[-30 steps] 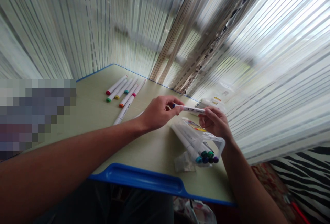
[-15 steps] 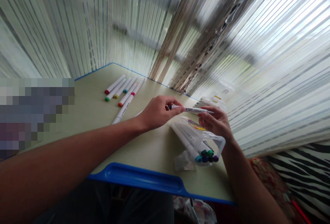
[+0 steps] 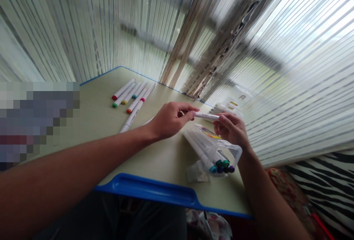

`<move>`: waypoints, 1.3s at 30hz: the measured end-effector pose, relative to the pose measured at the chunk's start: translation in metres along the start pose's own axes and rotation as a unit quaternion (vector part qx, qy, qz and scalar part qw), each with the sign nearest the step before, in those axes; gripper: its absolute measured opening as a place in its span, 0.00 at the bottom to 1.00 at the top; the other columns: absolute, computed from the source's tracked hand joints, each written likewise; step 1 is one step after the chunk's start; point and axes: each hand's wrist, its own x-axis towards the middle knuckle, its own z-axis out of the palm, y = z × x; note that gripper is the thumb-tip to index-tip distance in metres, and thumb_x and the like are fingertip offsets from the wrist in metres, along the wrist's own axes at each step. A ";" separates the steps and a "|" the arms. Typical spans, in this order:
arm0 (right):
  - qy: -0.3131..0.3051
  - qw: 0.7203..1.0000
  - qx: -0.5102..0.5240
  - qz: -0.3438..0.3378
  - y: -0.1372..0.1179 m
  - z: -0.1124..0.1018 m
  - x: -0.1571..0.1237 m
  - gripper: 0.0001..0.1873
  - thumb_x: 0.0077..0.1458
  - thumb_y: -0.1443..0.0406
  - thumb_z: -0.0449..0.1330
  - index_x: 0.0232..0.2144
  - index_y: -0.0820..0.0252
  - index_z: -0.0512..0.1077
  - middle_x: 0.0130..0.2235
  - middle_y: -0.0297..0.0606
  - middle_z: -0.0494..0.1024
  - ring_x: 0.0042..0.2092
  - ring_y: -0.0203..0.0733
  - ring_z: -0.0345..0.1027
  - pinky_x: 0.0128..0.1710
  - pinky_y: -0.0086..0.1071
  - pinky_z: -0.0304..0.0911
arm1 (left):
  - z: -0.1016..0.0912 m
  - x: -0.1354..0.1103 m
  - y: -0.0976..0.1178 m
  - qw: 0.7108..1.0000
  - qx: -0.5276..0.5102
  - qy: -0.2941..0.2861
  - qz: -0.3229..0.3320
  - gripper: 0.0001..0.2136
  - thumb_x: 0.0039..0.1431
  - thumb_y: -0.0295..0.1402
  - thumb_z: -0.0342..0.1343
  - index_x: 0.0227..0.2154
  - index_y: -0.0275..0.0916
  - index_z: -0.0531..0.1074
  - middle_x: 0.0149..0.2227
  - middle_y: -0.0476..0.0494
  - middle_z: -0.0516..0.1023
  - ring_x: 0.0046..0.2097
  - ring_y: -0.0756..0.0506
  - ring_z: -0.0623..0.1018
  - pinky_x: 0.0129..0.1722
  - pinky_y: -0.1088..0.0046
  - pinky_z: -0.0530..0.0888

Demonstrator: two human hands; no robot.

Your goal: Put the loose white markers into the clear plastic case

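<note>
A white marker [image 3: 207, 115] is held level above the table between both hands. My left hand [image 3: 171, 118] pinches its left end, where the fingers hide most of the tip. At its right end, my right hand [image 3: 233, 128] has thumb and fingers closed on it. Just below the hands lies a clear plastic marker case [image 3: 236, 154], with several markers inside showing teal, green, dark blue and purple ends [image 3: 222, 166]. To the left, several white markers [image 3: 129, 94] with red, green, yellow, teal, orange and pink ends rest on the table.
The pale table [image 3: 160, 159] has a blue rim and a blue tray groove [image 3: 152, 190] along its near edge. A small clear plastic piece [image 3: 197, 172] lies beside the case. Another clear case [image 3: 226, 109] stands behind my right hand, near the string curtain [image 3: 155, 22].
The thumb and fingers of my right hand now cover the marker's pointed right end. The dark end in my left hand shows less. The case and loose markers have stayed put.
</note>
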 end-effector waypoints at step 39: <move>0.011 0.999 -0.028 -0.012 0.003 0.000 0.002 0.13 0.43 0.57 0.76 0.29 0.58 0.81 0.23 0.36 0.81 0.18 0.33 0.67 0.15 0.27 0.62 | 0.000 0.000 -0.002 0.999 0.029 0.007 -0.043 0.15 0.62 0.34 0.54 0.43 0.32 0.81 0.26 0.45 0.79 0.23 0.51 0.70 0.23 0.76 0.66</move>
